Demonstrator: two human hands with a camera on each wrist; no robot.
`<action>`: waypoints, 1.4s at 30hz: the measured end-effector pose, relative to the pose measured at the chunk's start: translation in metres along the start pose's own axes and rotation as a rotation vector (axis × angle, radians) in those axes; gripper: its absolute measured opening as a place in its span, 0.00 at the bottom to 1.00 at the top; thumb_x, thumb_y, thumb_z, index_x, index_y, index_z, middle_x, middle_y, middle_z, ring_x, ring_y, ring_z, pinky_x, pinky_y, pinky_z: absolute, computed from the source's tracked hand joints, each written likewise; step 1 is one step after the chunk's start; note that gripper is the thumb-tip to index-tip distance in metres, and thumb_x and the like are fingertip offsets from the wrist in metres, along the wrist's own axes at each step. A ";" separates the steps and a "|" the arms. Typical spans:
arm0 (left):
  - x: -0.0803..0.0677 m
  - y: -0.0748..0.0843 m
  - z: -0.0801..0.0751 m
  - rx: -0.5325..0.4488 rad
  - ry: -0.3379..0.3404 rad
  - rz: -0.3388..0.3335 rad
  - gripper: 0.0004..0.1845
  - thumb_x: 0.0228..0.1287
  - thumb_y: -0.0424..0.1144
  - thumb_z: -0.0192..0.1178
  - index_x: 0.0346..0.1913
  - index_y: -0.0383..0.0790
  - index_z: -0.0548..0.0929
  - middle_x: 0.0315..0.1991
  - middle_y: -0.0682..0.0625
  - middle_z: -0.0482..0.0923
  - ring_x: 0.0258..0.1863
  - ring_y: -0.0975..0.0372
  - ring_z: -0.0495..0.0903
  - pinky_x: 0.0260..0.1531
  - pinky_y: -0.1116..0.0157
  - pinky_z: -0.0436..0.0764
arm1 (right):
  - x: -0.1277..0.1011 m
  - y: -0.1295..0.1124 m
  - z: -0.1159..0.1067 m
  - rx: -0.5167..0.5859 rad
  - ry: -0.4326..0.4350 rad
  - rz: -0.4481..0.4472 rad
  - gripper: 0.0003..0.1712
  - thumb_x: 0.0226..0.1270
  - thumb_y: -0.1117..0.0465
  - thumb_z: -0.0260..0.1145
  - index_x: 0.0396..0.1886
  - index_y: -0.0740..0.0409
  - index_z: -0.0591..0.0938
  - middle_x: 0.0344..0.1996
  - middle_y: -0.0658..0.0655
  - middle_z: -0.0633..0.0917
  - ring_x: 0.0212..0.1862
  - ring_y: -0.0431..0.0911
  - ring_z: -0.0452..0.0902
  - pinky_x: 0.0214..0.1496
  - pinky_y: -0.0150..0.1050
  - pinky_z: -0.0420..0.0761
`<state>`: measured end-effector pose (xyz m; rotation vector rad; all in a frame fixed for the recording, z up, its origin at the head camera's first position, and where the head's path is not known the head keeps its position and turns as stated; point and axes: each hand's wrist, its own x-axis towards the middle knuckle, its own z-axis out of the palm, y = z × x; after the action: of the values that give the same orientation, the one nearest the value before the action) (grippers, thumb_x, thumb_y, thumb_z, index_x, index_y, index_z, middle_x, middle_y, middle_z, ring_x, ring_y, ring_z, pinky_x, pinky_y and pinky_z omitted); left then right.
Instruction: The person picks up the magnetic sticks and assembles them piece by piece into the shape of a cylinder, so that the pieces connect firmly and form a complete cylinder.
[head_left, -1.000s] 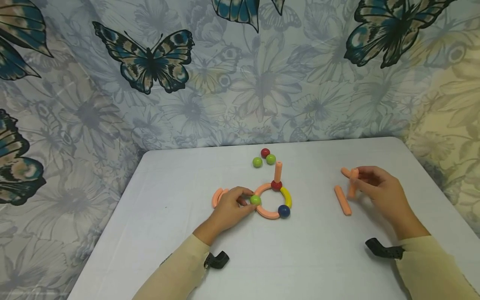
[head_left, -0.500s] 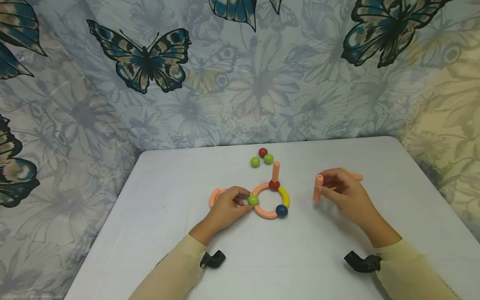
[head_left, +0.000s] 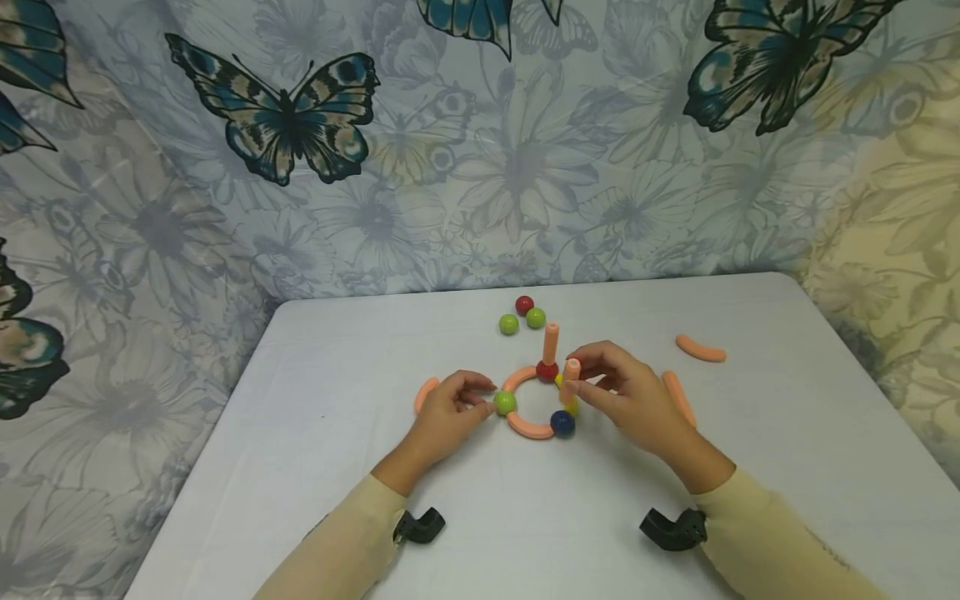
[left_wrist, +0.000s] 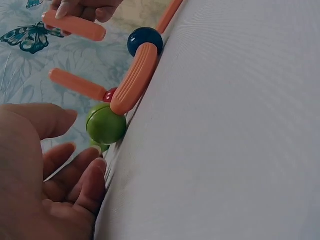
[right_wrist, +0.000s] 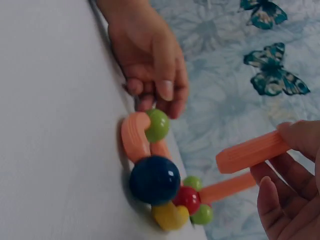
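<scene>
In the head view, a ring of curved orange rods [head_left: 531,429] and a yellow curved rod [head_left: 573,408] lies on the table, joined by a green ball [head_left: 506,403], a blue ball [head_left: 562,423] and a red ball [head_left: 547,371]. An orange rod [head_left: 551,343] stands upright on the red ball. My left hand [head_left: 450,408] stays beside the green ball; the left wrist view shows its thumb apart from it. Between thumb and fingers, my right hand [head_left: 630,400] pinches a straight orange rod [right_wrist: 250,152], held above the yellow rod and partly hiding it.
Behind the ring sit a loose red ball [head_left: 524,305] and two green balls [head_left: 508,324]. To the right lie an orange curved rod [head_left: 701,348] and an orange rod [head_left: 678,398] partly behind my right hand. Another curved orange rod [head_left: 426,393] lies left, partly hidden.
My right hand has carried the orange rod leftward from the loose rods on the right to the ring's right side. My left hand has stayed almost in place by the green ball.
</scene>
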<state>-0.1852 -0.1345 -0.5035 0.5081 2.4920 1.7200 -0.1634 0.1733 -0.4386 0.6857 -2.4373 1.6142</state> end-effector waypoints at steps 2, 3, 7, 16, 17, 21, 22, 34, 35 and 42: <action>-0.001 -0.001 -0.001 -0.063 0.003 -0.003 0.15 0.76 0.33 0.69 0.61 0.39 0.84 0.57 0.49 0.86 0.50 0.56 0.84 0.39 0.64 0.84 | 0.006 0.000 0.008 0.022 -0.024 -0.010 0.16 0.77 0.68 0.74 0.59 0.57 0.83 0.51 0.51 0.89 0.53 0.46 0.85 0.47 0.36 0.83; -0.001 -0.001 -0.002 -0.094 0.005 -0.009 0.15 0.77 0.31 0.67 0.62 0.38 0.84 0.57 0.48 0.86 0.50 0.55 0.83 0.39 0.64 0.84 | 0.009 0.001 0.012 0.027 -0.036 -0.013 0.16 0.77 0.68 0.73 0.59 0.56 0.83 0.51 0.51 0.89 0.53 0.46 0.85 0.47 0.37 0.83; 0.000 -0.003 -0.004 -0.178 0.012 -0.031 0.15 0.79 0.27 0.62 0.63 0.34 0.82 0.58 0.44 0.86 0.50 0.53 0.83 0.38 0.65 0.83 | 0.020 0.002 0.029 0.067 -0.076 -0.028 0.14 0.78 0.68 0.72 0.58 0.56 0.84 0.46 0.50 0.90 0.51 0.48 0.86 0.48 0.42 0.85; 0.002 0.000 -0.003 -0.218 -0.001 -0.057 0.14 0.79 0.24 0.58 0.62 0.29 0.81 0.57 0.37 0.85 0.50 0.49 0.84 0.38 0.67 0.81 | 0.042 0.002 0.058 0.134 -0.109 0.038 0.14 0.78 0.70 0.72 0.58 0.59 0.83 0.46 0.53 0.89 0.52 0.50 0.87 0.55 0.47 0.84; 0.002 0.001 -0.003 -0.218 -0.003 -0.059 0.14 0.79 0.24 0.58 0.62 0.29 0.81 0.57 0.37 0.85 0.49 0.49 0.84 0.38 0.67 0.81 | 0.044 0.002 0.060 0.134 -0.110 0.042 0.14 0.78 0.70 0.72 0.58 0.59 0.84 0.45 0.53 0.89 0.53 0.50 0.87 0.56 0.49 0.84; 0.002 0.002 -0.003 -0.211 -0.001 -0.060 0.14 0.77 0.24 0.59 0.61 0.29 0.81 0.57 0.36 0.85 0.48 0.52 0.84 0.38 0.67 0.81 | 0.047 0.001 0.065 0.135 -0.124 0.045 0.13 0.78 0.69 0.72 0.58 0.58 0.84 0.46 0.52 0.89 0.53 0.50 0.87 0.56 0.54 0.84; 0.001 0.002 -0.003 -0.205 0.000 -0.058 0.14 0.76 0.24 0.59 0.61 0.28 0.81 0.56 0.36 0.86 0.47 0.52 0.84 0.37 0.67 0.81 | 0.048 0.000 0.066 0.125 -0.126 0.043 0.13 0.78 0.69 0.72 0.58 0.58 0.84 0.47 0.51 0.89 0.53 0.50 0.87 0.55 0.54 0.84; 0.001 0.001 -0.002 -0.171 -0.003 -0.052 0.13 0.75 0.24 0.61 0.59 0.30 0.83 0.56 0.38 0.86 0.40 0.58 0.82 0.36 0.67 0.81 | 0.049 -0.002 0.067 0.110 -0.134 0.030 0.15 0.77 0.69 0.73 0.59 0.57 0.84 0.48 0.51 0.89 0.51 0.49 0.88 0.54 0.56 0.85; 0.001 0.001 -0.002 -0.171 -0.003 -0.055 0.13 0.76 0.24 0.61 0.59 0.30 0.83 0.56 0.38 0.86 0.40 0.58 0.82 0.36 0.67 0.81 | 0.048 -0.003 0.066 0.103 -0.134 0.034 0.16 0.76 0.69 0.73 0.59 0.58 0.83 0.49 0.51 0.89 0.52 0.49 0.88 0.55 0.55 0.85; 0.001 0.001 -0.002 -0.157 -0.012 -0.048 0.13 0.76 0.26 0.64 0.59 0.33 0.84 0.55 0.42 0.87 0.40 0.58 0.83 0.36 0.67 0.82 | 0.046 -0.009 0.060 0.068 -0.122 0.036 0.19 0.76 0.68 0.74 0.62 0.62 0.82 0.54 0.55 0.88 0.55 0.52 0.87 0.57 0.57 0.84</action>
<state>-0.1864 -0.1356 -0.5015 0.4404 2.3161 1.8677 -0.1924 0.1024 -0.4394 0.7769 -2.5023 1.7241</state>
